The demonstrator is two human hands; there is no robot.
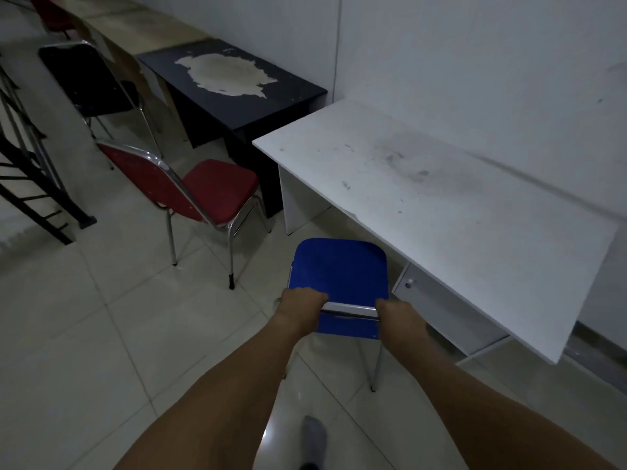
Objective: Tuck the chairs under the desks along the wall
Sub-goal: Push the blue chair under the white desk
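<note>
A blue chair (339, 269) with chrome legs stands just in front of the white desk (441, 205), its seat pointing toward the gap under the desktop. My left hand (300, 305) grips the left end of the chair's backrest top. My right hand (395, 312) grips the right end. A red chair (210, 191) stands out on the tiles to the left, near the black desk (237, 79) with its worn top. Farther back a black chair (91, 83) sits in front of a tan desk (135, 28).
A white drawer unit (441, 307) fills the right part under the white desk. A black metal stair frame (34, 184) stands at the far left. Another red chair (51, 11) shows at the top left corner. My socked foot (314, 439) is on the glossy tile floor.
</note>
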